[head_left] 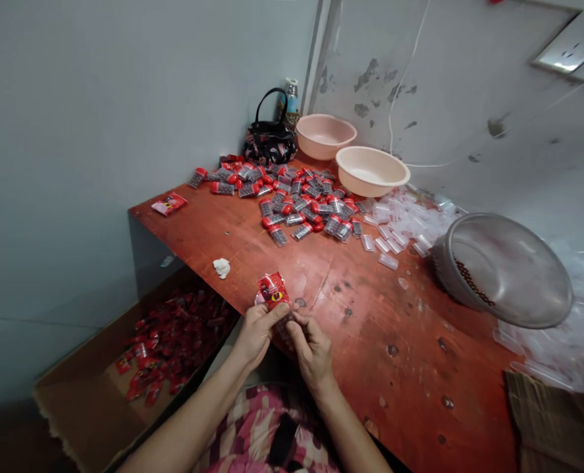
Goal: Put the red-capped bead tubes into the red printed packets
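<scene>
My left hand [257,334] and my right hand [312,351] are held together above the front edge of the reddish-brown wooden table [370,328]. Between them they pinch a small red printed packet [272,291], whose lower part is hidden by my fingers. A heap of small clear tubes with red caps [292,205], filled with something dark, lies farther back on the table. A crumpled white tissue [221,267] rests just beyond my left hand, and a single red packet [169,203] lies near the far left corner.
To the left below the table, a cardboard box [75,407] holds many red packets. Two pink bowls [370,171] stand at the back. A tilted steel basin [503,269] and loose clear plastic tubes [395,223] lie right. A black handbag [270,139] sits in the corner.
</scene>
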Demonstrator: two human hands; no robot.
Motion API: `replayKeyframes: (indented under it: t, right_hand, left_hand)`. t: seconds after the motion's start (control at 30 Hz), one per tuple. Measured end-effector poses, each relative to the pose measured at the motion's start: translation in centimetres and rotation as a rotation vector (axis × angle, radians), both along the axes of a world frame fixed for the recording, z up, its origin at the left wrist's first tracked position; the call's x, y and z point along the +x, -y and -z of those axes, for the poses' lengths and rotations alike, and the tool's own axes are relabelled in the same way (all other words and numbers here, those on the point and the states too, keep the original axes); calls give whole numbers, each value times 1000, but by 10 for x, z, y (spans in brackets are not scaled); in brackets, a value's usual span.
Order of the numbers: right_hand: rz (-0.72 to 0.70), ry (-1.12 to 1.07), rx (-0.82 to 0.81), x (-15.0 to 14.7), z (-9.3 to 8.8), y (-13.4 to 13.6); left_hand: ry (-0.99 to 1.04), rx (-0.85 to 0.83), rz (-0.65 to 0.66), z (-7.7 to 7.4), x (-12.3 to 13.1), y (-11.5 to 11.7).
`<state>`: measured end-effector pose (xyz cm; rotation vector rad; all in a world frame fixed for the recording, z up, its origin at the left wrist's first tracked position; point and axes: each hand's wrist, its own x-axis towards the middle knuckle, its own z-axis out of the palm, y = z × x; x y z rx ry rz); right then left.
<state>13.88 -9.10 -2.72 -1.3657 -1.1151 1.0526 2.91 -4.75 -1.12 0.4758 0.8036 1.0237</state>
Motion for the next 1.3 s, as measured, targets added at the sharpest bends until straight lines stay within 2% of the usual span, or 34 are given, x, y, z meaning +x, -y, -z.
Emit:
replayKeyframes:
  t: [0.07, 0.2, 0.27, 0.33, 0.5, 0.63, 0.97, 1.3]
  right_hand:
    - [16, -16, -1, -1, -2, 0]
    - [42, -322, -130, -1, -4, -2]
    - [45, -416, -163, -2, -4, -4]
    - [50, -426, -171, -3, -3, -5]
    - [25, -351, -152, -4, -1, -3]
    - [-52, -368, -157, -2, -1, 0]
    - [13, -514, -214, 2, 13, -9]
    - [-6, -625, -240, -3, 11, -14]
  left_hand:
    - [-10, 29, 37, -1, -1, 3]
    - [-54, 81, 198, -1, -4, 9]
    - [-69, 94, 239, 0, -4, 11]
    - [-62, 79, 195, 2, -3, 13]
    - [-15, 7, -35, 5, -1, 13]
    - [-65, 1, -118, 8, 0, 11]
    - [-56, -38, -45, 7, 8, 16]
    - [-40, -13, -82, 7, 7, 17]
